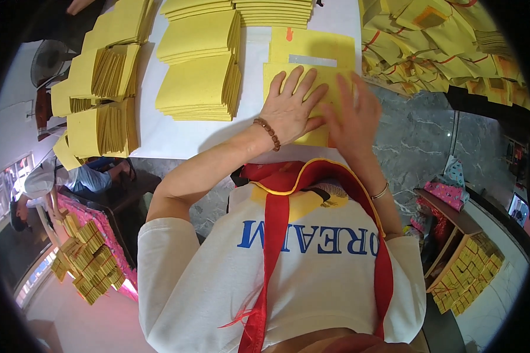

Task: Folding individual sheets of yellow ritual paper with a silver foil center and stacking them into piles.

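A yellow paper sheet [311,139], possibly folded, lies near the front edge of the white table [203,134]. My left hand [291,109], with a brown bead bracelet at the wrist, presses flat on it with fingers spread. Over its right side is my right hand [354,115], slightly blurred, fingers stretched out and nothing visible in them. Just beyond lies another yellow sheet [312,41] with an orange-red mark and a pale strip along its near part. To the left stands a stack of folded yellow papers [197,85].
More yellow bundles [113,126] line the table's left edge. At the right, a heap of yellow packets [447,53] with red bands spreads out. Further bundles [471,270] sit by a cabinet at lower right. Another person [47,179] is at the left beside piled bundles [91,259].
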A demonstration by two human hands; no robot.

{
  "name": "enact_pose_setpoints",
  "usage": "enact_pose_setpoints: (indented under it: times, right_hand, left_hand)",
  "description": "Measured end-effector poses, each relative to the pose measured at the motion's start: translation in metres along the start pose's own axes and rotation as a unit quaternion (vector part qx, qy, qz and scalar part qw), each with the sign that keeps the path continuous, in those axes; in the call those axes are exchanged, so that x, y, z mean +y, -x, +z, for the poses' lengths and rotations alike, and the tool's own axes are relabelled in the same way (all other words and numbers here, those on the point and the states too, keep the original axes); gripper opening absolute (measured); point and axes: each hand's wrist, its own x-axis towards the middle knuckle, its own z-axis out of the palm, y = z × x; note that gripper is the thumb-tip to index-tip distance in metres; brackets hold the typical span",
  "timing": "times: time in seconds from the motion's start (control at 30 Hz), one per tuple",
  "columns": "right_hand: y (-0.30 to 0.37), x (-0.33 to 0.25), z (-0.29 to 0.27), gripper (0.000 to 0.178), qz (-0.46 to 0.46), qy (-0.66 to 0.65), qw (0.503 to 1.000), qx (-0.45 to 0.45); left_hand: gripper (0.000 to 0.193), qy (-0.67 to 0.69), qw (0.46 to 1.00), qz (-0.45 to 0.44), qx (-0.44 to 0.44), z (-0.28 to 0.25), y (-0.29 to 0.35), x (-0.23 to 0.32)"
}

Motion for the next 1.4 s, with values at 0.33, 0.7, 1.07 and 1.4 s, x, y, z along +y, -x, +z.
enact_pose_setpoints:
  times: [0.33,0.7,1.07,1.4]
  right_hand:
    - [0.003,0.004,0.035,0.056,-0.087,0.055,0.992,-0.078]
    - [-0.006,0.056,0.017,0.048,0.103,-0.580,0.807,-0.041]
    - [0.026,0.077,-0.001,0.035,0.267,-0.632,0.723,0.081]
    - [0.017,0.064,0.014,0.026,0.271,-0.621,0.733,0.066]
  left_hand:
    - [0.038,0.342,0.921,-0.034,0.181,0.004,0.007,-0.020]
    - [0.051,-0.122,0.989,0.081,0.011,-0.022,0.016,0.013]
    - [0.042,-0.127,0.967,0.023,0.221,-0.099,0.059,-0.082]
    - [0.046,-0.208,0.975,-0.070,0.043,-0.087,0.111,-0.154]
